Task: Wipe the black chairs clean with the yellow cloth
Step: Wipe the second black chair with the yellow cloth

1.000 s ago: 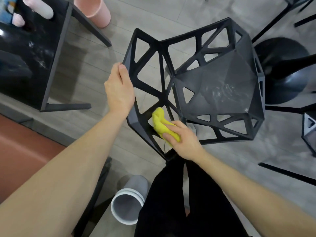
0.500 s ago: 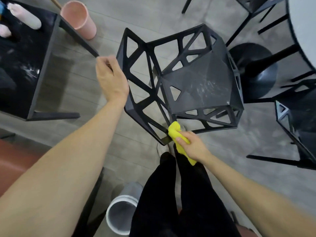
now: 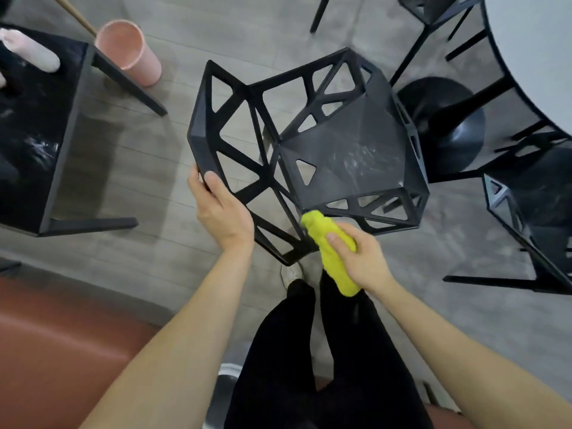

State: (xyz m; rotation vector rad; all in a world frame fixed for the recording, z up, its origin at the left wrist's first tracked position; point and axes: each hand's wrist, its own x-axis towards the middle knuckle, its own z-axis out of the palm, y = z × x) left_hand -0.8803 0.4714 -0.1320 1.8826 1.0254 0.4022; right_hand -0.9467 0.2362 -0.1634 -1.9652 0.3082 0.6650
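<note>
both hands busy: left hand [image 3: 221, 212] grips black chair [image 3: 356, 156] edge, right hand [image 3: 360, 261] clutches yellow cloth [image 3: 328, 243].

Chair [image 3: 349, 156], centre: hard matt black frame, seat scuffed with pale smears. Cloth [image 3: 332, 247], lower centre: soft, fuzzy yellow fabric. Floor [image 3: 173, 181]: matt grey wood-look planks. Bin [image 3: 130, 51], upper left: smooth pink plastic.

Black chair [image 3: 349, 156], yellow cloth [image 3: 332, 252], seemingly pink bin [image 3: 130, 51].

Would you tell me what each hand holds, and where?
The left hand grips the black chair at its backrest edge; the right hand grips the yellow cloth around its middle.
</note>
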